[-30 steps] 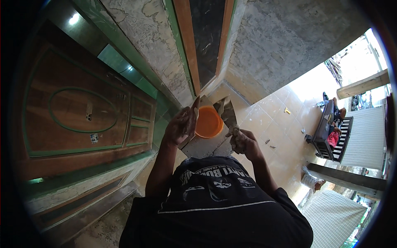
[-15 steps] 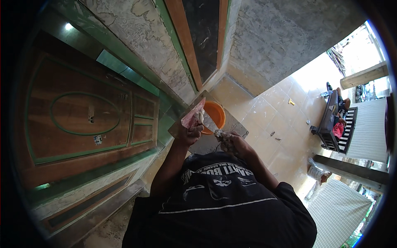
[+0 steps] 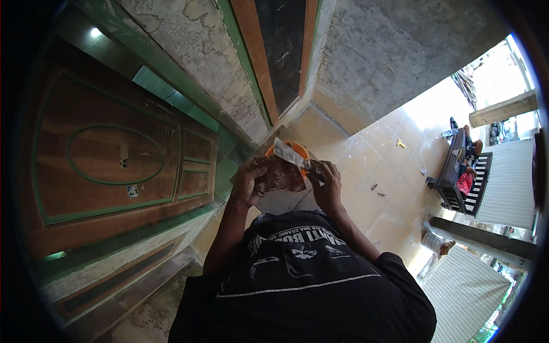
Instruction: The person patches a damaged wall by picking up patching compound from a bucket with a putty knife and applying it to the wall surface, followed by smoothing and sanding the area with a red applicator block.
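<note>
My left hand (image 3: 247, 184) is closed on the left edge of a thin reddish-brown sheet (image 3: 281, 176) with pale smears and a ragged near edge. In my right hand (image 3: 327, 186) is a putty knife (image 3: 289, 153), its broad blade coated pale grey-white and pointing left across the sheet's far edge. Whether the blade touches the sheet I cannot tell. Below both hands stands an orange bucket (image 3: 304, 151), largely hidden by the sheet and knife; only part of its rim and wall shows.
A grey surface (image 3: 280, 203) lies under the bucket. Rough plastered walls (image 3: 394, 51) meet ahead beside a wooden-framed dark panel (image 3: 280, 51). To the left is a brown door (image 3: 114, 154). On the tiled floor (image 3: 360, 183) at right stands a dark bench (image 3: 457, 171) with a person on it.
The sheet has swung down flat, its face turned up over the bucket. The putty knife has moved up and left, over the sheet's far edge.
</note>
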A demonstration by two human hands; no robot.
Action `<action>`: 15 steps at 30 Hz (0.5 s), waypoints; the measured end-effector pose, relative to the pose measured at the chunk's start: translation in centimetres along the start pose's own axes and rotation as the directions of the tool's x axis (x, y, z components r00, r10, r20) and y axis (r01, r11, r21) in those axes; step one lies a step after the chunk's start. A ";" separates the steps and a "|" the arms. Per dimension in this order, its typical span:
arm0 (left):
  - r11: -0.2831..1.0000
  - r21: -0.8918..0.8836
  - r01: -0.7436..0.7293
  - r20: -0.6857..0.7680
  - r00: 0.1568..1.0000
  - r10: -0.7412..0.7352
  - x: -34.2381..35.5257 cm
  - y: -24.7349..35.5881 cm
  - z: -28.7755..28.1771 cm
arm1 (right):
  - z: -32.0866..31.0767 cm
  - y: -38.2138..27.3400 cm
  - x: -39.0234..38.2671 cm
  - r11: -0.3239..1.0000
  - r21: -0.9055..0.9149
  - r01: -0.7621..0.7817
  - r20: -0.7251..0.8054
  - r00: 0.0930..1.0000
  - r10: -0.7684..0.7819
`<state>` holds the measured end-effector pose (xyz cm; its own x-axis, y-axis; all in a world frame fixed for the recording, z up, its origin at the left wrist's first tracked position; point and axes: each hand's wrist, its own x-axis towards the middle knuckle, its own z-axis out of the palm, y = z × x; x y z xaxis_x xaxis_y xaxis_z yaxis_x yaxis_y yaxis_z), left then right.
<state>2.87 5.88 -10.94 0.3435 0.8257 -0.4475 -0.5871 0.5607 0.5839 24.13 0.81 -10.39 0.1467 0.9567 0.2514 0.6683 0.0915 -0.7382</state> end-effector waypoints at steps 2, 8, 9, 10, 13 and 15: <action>1.000 0.009 -0.019 0.041 0.999 0.019 -0.3 1.1 0.4 | 0.0 1.0 -0.4 0.998 -0.044 0.039 -0.002 0.999 -0.039; 0.996 -0.084 0.004 0.117 0.993 0.006 -0.6 1.4 -1.5 | -1.5 2.3 -1.1 0.984 -0.131 0.121 0.014 0.993 -0.120; 0.994 -0.109 0.003 0.119 0.993 0.010 -0.7 1.4 -1.7 | -1.9 2.4 -1.1 0.982 -0.141 0.124 0.007 0.992 -0.124; 0.994 -0.110 0.003 0.119 0.993 0.010 -0.6 1.3 -2.4 | -2.2 2.5 -1.3 0.982 -0.142 0.124 0.008 0.992 -0.125; 0.986 -0.163 -0.024 0.192 0.980 0.056 -0.4 0.8 -3.9 | -3.0 2.7 -1.5 0.978 -0.201 0.049 0.024 0.999 -0.046; 0.985 -0.154 -0.075 0.070 0.994 0.086 -0.5 1.2 -3.1 | -3.0 2.9 -1.9 0.994 -0.043 -0.105 0.044 0.993 0.107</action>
<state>-0.25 5.97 -12.14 0.3421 0.8732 -0.3470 -0.7172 0.4813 0.5040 28.03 -1.54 -11.11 0.1852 0.9721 0.1437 0.6799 -0.0212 -0.7330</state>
